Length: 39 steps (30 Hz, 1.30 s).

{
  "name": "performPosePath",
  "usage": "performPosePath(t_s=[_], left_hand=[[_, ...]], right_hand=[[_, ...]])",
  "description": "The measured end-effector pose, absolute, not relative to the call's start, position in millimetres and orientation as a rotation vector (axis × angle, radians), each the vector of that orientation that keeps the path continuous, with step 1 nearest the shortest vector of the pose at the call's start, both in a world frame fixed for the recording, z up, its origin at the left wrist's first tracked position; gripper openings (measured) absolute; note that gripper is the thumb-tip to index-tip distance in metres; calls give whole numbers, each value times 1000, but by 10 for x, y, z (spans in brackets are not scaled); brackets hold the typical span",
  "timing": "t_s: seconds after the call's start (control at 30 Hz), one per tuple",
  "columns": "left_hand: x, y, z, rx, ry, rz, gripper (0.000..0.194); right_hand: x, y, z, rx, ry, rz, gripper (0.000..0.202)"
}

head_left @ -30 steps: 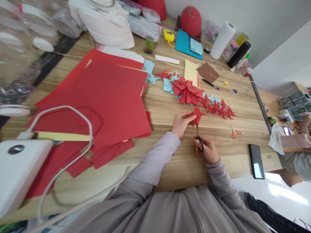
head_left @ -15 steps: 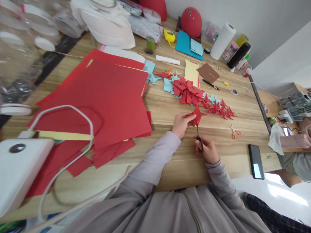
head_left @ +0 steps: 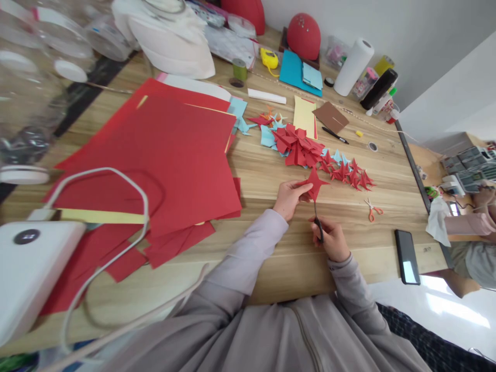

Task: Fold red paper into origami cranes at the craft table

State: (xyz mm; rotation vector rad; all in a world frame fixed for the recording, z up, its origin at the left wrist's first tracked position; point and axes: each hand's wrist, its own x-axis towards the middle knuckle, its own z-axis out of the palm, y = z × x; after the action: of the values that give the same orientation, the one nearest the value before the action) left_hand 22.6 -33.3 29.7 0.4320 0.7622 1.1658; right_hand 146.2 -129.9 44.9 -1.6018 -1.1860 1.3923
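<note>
Pinched between the thumb and fingers of my left hand [head_left: 290,198] is a red folded paper piece [head_left: 316,183] with pointed tips. My right hand [head_left: 329,237] grips black-handled scissors [head_left: 318,228], their blades pointing up at the lower tip of the red piece. Whether the blades touch the paper is too small to tell. Beyond my hands lie a pile of red folded paper pieces [head_left: 297,145] and a row of red pointed ones [head_left: 349,173], with light blue ones among them.
Large red sheets [head_left: 186,160] cover the left side, near a white power bank [head_left: 34,268] with a cable. Orange-handled scissors [head_left: 372,211] and a phone [head_left: 407,257] lie right. A black pen [head_left: 335,135] and brown paper [head_left: 331,117] lie farther back. Another person's arm [head_left: 468,226] shows far right.
The scissors' blades show slightly lower against the red piece, with less overlap. Both hands stay nearly in place, and the whole view has shifted slightly.
</note>
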Motion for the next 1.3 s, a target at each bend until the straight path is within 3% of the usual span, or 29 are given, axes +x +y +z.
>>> performPosePath(t_s=[0.37,0.47,0.67,0.97,1.1,1.17,1.3], left_hand=[[173,-286,277,379,755,1237,30],[149,-276,275,355,725,1227,27],[145,-280,268,352,690,1198,25],[118,-285,267,323,625,1160,21],[118,-287,265,343,628,1155,20],[121,-291,267,356,638,1148,21],[140,-313,261,407,657,1124,23]], right_hand=[[1580,-1386,395,-1645,-1161,1359,55],[1819,-1393,319,-1805,-1176,1049,60],[2465,-1359,279,-2394,-1374,246,42],[2489,-1345,403,-2628,-1758,-188,32],[2366,-1311,460,-2495,-1708,-332,22],[2235,-1253,485,-2249,-1731,-179,25],[1803,-1006,504,-1688,-1586,664,36]])
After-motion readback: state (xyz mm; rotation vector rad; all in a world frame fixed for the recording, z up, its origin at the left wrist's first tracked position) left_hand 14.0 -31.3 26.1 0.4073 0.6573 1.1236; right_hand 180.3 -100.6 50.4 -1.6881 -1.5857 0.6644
